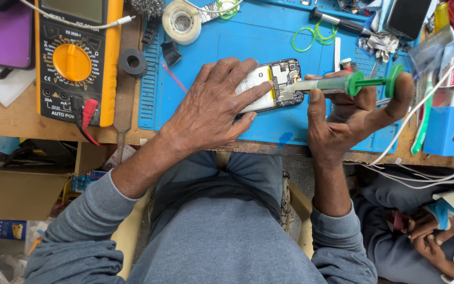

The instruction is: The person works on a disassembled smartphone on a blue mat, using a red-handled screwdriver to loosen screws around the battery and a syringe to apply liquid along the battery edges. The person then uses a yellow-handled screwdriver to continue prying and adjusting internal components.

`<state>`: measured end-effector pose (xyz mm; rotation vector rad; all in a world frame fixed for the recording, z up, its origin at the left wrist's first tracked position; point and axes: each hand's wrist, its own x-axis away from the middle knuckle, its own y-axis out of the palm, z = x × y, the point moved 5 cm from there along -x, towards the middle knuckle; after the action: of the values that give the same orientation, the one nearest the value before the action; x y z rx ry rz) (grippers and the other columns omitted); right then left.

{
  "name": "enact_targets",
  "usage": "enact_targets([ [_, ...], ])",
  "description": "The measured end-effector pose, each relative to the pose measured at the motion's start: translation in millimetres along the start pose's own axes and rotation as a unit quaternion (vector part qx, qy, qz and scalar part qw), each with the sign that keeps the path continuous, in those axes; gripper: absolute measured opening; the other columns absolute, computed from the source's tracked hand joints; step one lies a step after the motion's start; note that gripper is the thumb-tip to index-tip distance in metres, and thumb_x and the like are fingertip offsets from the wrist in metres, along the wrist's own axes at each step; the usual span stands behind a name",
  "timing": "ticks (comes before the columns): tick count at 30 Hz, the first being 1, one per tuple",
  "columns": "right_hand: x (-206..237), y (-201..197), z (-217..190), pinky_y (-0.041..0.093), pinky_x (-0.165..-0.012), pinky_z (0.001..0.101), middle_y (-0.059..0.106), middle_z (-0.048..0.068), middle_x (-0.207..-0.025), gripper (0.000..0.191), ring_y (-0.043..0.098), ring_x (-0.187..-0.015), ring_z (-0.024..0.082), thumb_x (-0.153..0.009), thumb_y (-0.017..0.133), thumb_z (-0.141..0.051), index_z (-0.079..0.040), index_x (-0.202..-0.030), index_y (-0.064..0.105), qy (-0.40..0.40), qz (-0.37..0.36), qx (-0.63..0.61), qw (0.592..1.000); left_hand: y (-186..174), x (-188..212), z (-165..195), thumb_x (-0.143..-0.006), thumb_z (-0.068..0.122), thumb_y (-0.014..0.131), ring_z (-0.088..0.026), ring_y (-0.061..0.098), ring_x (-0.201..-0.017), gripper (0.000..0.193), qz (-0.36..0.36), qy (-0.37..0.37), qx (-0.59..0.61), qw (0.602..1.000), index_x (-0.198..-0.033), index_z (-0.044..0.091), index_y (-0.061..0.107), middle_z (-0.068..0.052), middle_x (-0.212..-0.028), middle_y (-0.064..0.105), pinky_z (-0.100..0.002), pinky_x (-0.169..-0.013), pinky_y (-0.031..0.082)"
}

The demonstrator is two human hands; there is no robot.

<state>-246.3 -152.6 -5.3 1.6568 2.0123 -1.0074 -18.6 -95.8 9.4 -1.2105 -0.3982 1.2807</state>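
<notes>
Presently, findings follow, from the grip outward.

Right hand: the right hand (342,118) is clenched round a clear syringe (337,85) with a green plunger, thumb on the plunger head, barrel lying level and pointing left.
Syringe tip: it meets the exposed circuit board at the top end of the opened phone (269,87).
Left hand: the left hand (214,108) lies flat over the phone, fingers spread and pressing on the pale battery; it grasps nothing, it only pins the phone down.
Phone position: back cover off, lying on the blue work mat (269,39), close to the mat's near edge.
Edges: the mat's near edge runs just above the front edge of the wooden bench (6,121); both wrists cross that edge.
Open room: bare mat lies above the phone and a narrow strip below it.
Left of mat: a yellow multimeter (77,58) with red and black leads stands beside the mat, a black ring (132,62) between them.
Top of mat: a tape roll (182,21), green rubber bands (311,37) and a black-handled tool (340,22) lie well apart from the phone.
Right side: white cables (426,100) and a blue box (450,130) crowd the space just beside the right hand.
Lower right: another person's hands (424,231) rest below bench level, apart from the work.
</notes>
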Motion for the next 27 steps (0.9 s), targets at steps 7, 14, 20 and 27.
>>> enact_targets([
  [7,2,-1,2,0.058,-0.1,0.0287,0.047,0.01,-0.147,0.096,0.064,-0.112,0.019,-0.112,0.075,0.007,-0.03,-0.163,0.002,-0.016,0.019,0.017,1.0,2,1,-2,-0.093,0.032,0.07,-0.034,0.044,-0.134,0.056,-0.004,-0.001,0.006,1.0,-0.146,0.017,0.059,-0.016,-0.15,0.046,-0.048,-0.106,0.039],
  [14,8,-2,8,0.057,-0.105,0.0301,0.044,0.003,-0.151,0.099,0.063,-0.118,0.02,-0.11,0.074,0.008,-0.031,-0.165,0.001,-0.011,0.014,0.02,1.0,4,2,-1,-0.094,0.033,0.07,-0.034,0.043,-0.134,0.057,0.007,0.006,-0.004,1.0,-0.148,0.018,0.058,-0.015,-0.15,0.045,-0.049,-0.107,0.04],
  [20,10,-3,8,0.058,-0.106,0.0297,0.036,0.002,-0.159,0.098,0.061,-0.123,0.02,-0.11,0.076,0.006,-0.029,-0.163,0.002,-0.008,0.023,0.028,0.999,7,2,-2,-0.093,0.033,0.07,-0.033,0.043,-0.134,0.057,-0.002,0.004,-0.009,1.0,-0.147,0.017,0.059,-0.015,-0.15,0.045,-0.048,-0.106,0.04],
  [27,9,-2,4,0.056,-0.115,0.0349,0.033,-0.003,-0.159,0.102,0.064,-0.119,0.019,-0.111,0.073,0.009,-0.033,-0.166,-0.002,-0.022,0.01,0.056,0.998,6,4,-2,-0.093,0.033,0.07,-0.033,0.043,-0.135,0.057,0.002,0.006,-0.018,1.0,-0.146,0.016,0.06,-0.014,-0.15,0.045,-0.048,-0.106,0.04],
])
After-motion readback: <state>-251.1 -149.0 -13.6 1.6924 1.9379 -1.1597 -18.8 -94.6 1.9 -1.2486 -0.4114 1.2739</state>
